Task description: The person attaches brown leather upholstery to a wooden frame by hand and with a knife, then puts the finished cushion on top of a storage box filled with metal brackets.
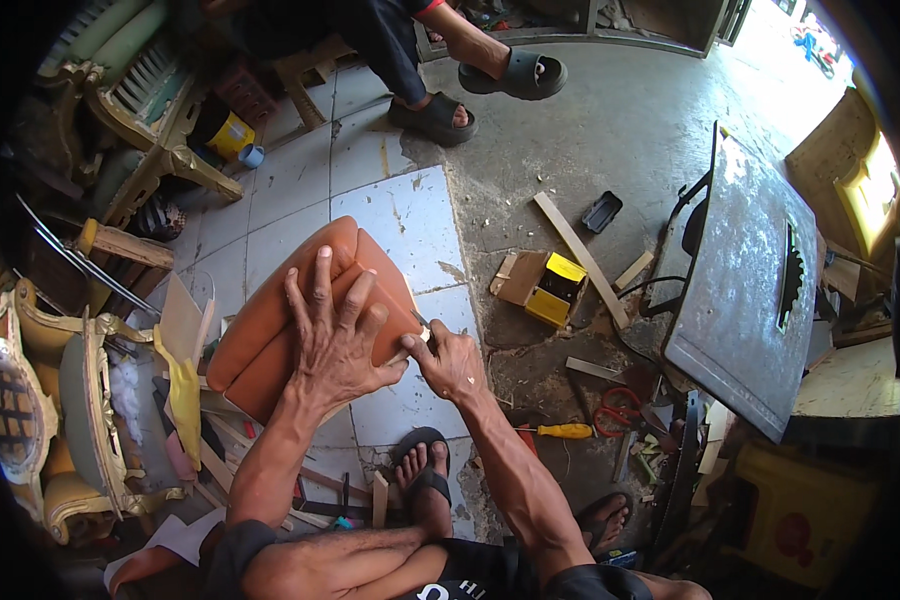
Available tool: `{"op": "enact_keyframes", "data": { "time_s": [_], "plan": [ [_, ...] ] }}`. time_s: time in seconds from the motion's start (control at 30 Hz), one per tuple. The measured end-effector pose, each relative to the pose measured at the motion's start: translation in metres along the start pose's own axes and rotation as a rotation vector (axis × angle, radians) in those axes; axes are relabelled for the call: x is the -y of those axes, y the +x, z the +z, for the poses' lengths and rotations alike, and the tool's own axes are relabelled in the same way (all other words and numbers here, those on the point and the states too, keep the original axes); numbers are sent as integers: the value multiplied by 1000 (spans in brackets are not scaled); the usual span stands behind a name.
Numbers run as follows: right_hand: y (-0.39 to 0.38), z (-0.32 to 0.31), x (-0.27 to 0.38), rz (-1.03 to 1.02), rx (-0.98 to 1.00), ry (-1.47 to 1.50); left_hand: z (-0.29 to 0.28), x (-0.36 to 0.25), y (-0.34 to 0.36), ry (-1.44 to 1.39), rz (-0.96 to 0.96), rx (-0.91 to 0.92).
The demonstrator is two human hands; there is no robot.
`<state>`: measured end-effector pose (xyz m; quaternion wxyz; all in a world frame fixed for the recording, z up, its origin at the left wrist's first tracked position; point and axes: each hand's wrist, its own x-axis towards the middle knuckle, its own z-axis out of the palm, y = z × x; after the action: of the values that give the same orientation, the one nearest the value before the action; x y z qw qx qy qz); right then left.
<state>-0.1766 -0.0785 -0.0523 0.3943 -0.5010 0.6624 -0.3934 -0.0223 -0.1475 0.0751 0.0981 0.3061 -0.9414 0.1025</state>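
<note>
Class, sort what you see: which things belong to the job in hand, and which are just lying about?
In the job:
- orange padded piece
- left hand, spread on top of it
- right hand, at its edge

Apparently lying about, untouched:
- yellow-handled tool
- open yellow box
- long wooden strip
- small black tray
</note>
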Motion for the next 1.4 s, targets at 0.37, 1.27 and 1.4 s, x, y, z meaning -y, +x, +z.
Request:
{"op": "enact_keyframes", "data": {
  "time_s": [0.37,1.27,1.4],
  "plan": [
    [-11,9,-1,22,-174,2,2,-1,-1,14,16,-27],
    [12,-11,-7,34,124,133,5,0,3,46,-3,-26],
    [12,-7,-4,-36,23,-9,4,2,5,48,-16,-20]
  ]
}}
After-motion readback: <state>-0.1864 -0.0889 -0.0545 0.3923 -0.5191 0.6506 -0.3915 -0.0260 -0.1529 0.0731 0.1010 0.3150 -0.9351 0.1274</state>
